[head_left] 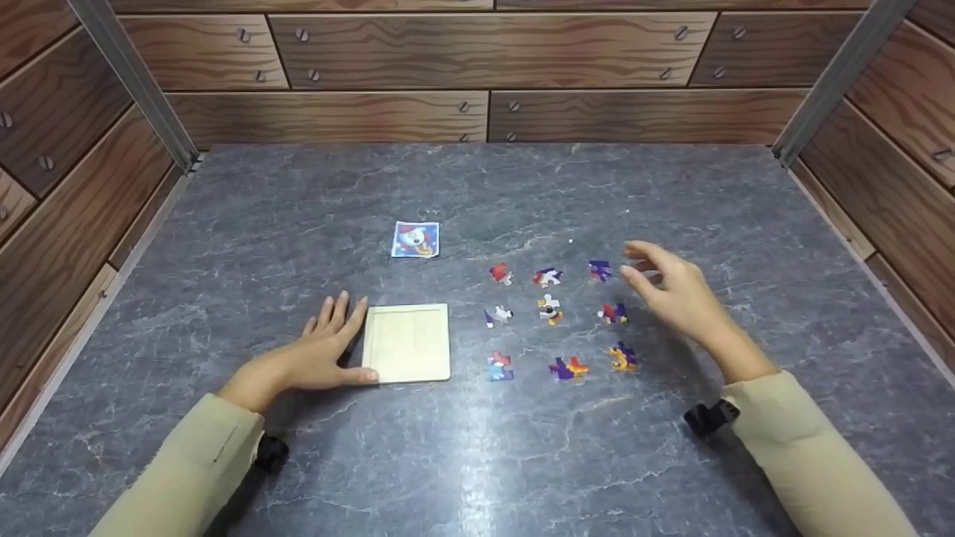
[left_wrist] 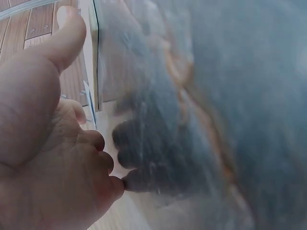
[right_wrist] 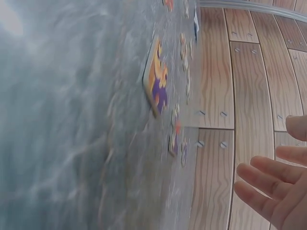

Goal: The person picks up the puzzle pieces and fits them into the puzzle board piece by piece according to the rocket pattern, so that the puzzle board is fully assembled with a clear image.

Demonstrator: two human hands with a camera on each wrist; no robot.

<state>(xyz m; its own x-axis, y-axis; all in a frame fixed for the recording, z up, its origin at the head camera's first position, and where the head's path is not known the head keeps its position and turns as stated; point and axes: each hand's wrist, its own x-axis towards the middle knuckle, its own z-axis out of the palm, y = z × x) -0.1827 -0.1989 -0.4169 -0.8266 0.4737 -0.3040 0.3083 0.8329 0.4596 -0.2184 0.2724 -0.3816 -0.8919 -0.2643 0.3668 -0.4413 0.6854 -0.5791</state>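
Nine pieces [head_left: 550, 310] lie right of the tray [head_left: 407, 344], my left hand [head_left: 317, 358] spread against it, right hand [head_left: 677, 291] loosely parted beyond them, seemingly choosing one, which calls for a pinch.

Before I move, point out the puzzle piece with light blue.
The near row's leftmost puzzle piece: light blue covers its lower part; the other eight show none plainly.
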